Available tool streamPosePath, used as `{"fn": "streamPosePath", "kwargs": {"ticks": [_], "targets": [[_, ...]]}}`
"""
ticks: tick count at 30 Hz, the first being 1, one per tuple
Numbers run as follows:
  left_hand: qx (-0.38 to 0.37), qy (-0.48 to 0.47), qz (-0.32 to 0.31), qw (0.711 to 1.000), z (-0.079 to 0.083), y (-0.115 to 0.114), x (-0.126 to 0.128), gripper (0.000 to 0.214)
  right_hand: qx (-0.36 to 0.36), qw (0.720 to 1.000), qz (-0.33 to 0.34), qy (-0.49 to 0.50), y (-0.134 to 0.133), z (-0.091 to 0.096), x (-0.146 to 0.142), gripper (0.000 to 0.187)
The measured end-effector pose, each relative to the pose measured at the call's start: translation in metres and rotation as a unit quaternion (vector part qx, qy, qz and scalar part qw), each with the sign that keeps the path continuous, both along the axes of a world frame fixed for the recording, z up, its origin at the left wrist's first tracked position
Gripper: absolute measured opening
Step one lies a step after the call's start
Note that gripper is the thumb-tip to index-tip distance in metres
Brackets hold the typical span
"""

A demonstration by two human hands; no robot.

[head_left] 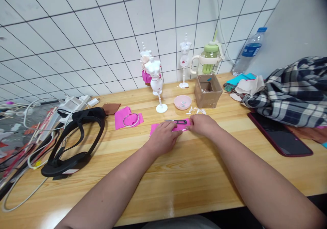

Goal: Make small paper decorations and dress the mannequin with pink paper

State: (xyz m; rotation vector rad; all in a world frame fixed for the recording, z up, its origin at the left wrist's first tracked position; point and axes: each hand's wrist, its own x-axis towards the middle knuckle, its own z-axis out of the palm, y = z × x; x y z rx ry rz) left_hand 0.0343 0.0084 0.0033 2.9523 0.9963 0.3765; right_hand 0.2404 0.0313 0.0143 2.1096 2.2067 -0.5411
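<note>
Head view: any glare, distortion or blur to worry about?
Head view: bright glare on the light wooden tabletop at bottom left, fainter streak bottom centre; wide-angle stretch slants the white tiled wall's dark grid leftward; top-right corner dark, blurred; bare left hand and right hand readable, fine detail soft.

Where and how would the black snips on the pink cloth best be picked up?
Probably by the broad, looped right end of the black snips, pinched from above and the right. They lie flat on the pink cloth, narrow end pointing left beside the left hand; the wider end offers more grip, and the right hand is close to it.
</note>
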Motion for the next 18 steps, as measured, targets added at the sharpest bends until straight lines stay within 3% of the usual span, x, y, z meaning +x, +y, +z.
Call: {"fn": "streamPosePath", "kwargs": {"ticks": [3, 13, 15, 18], "targets": [[-0.002, -0.005, 0.002, 1.000, 0.000, 0.000, 0.000, 0.032, -0.001, 1.000, -0.007, 0.005, 0.002, 0.000, 0.006, 0.029], [-0.013, -0.001, 0.000, 1.000, -0.002, 0.000, -0.001, 0.031, -0.016, 0.997, 0.003, 0.073, 0.008, -0.002, 0.022, 0.005], [-0.016, 0.007, 0.001, 1.000, -0.001, 0.000, -0.002, 0.032, 0.000, 0.997, -0.004, 0.076, 0.008, 0.000, 0.021, 0.007], [-0.020, 0.034, 0.001, 0.999, 0.001, -0.002, -0.004, 0.034, 0.084, 0.992, -0.005, 0.092, 0.005, 0.003, 0.012, 0.018]]}}
